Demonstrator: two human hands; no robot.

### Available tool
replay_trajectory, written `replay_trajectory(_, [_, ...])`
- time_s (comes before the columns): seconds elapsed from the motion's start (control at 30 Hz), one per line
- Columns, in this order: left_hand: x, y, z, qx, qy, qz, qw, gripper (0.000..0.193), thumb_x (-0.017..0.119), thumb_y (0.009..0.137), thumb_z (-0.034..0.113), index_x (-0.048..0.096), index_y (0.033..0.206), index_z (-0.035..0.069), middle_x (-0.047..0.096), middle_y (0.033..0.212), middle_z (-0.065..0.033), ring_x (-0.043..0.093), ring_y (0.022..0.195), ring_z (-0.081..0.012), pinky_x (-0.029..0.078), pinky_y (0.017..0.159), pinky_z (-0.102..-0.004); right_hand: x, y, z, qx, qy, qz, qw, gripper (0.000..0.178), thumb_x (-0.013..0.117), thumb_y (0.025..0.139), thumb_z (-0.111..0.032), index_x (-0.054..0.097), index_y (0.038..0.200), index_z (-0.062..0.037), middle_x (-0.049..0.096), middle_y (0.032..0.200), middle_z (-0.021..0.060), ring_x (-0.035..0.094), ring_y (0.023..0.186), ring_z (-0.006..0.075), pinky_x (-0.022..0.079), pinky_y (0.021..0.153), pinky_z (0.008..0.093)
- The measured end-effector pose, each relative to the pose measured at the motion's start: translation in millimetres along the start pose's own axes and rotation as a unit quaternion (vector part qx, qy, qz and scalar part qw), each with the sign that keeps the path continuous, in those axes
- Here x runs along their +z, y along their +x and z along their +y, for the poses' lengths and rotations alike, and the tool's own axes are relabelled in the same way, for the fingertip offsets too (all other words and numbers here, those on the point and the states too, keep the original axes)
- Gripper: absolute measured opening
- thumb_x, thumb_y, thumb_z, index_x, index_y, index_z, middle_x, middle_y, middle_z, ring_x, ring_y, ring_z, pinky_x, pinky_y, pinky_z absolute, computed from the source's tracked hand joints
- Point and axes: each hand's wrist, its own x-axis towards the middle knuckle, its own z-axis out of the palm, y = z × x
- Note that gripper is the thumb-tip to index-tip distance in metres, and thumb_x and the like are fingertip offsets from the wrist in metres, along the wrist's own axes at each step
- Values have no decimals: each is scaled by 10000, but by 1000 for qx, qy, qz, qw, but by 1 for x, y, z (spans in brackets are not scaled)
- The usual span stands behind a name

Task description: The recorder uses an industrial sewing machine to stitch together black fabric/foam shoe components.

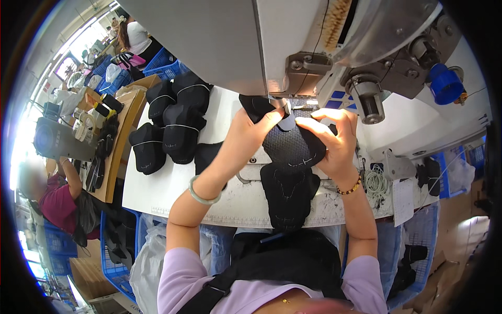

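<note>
Under the head of a sewing machine (303, 68) lies a black shoe upper (293, 144) with a textured mesh middle and white stitch marks at its near end. My left hand (253, 128) is closed, thumb and fingers pinching the black material left of the needle area. My right hand (337, 138) grips the upper's right edge, its fingertips close to the needle area. Between them a small rounded dark piece (286, 124) lies on the upper. Another black upper (286, 196) hangs over the table's near edge. Machine parts and my fingers partly hide the stitching point.
Tied bundles of black uppers (180, 131) sit on the white table (151, 193) at left. A coil of cord (375, 180) lies at right. Blue crates (426, 251) stand below. Leftward, a person in a dark red top (57, 199) sits by a wooden-edged bench (123, 152).
</note>
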Motion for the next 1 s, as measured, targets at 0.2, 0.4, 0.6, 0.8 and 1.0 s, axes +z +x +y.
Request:
replay_trajectory(0.2, [-5,2,6,-62,-61,2,996,111,585,883,49,616,968,-16,634,899,-37,596,809,-85,484,702,-216,-1,-5,6,-90,52,-28,994,426,617,572,-16,634,991,-90,584,1032,16,554,931,200,427,789,350])
replay_trajectory(0.4, [-4,0,10,-62,-85,1,994,133,583,880,32,614,995,-28,642,926,-60,612,820,-105,502,720,-230,-10,3,3,-78,14,-84,993,375,727,632,-156,663,997,-101,583,974,20,561,914,230,436,810,353])
replay_trajectory(0.6, [-2,0,5,-64,-109,5,992,147,582,873,20,605,1010,-28,639,933,-63,616,828,-113,508,732,-241,-8,4,-1,-82,-10,-75,994,382,712,644,-217,684,1015,-130,539,923,6,538,881,202,422,797,355])
replay_trajectory(0.8, [-1,-3,8,-69,-104,14,992,164,604,852,50,599,1001,-18,625,954,-55,579,844,-100,464,747,-248,-13,6,-4,-54,16,-92,994,515,709,594,-78,654,1096,-181,558,1026,-38,517,857,140,409,791,372])
replay_trajectory(1.0, [-7,-1,9,-105,-103,-10,989,171,614,850,70,614,1000,-13,629,949,-53,583,849,-108,460,759,-255,-18,8,-8,-36,11,-139,990,600,724,543,-74,656,1122,-215,562,1060,-50,543,925,149,406,843,412])
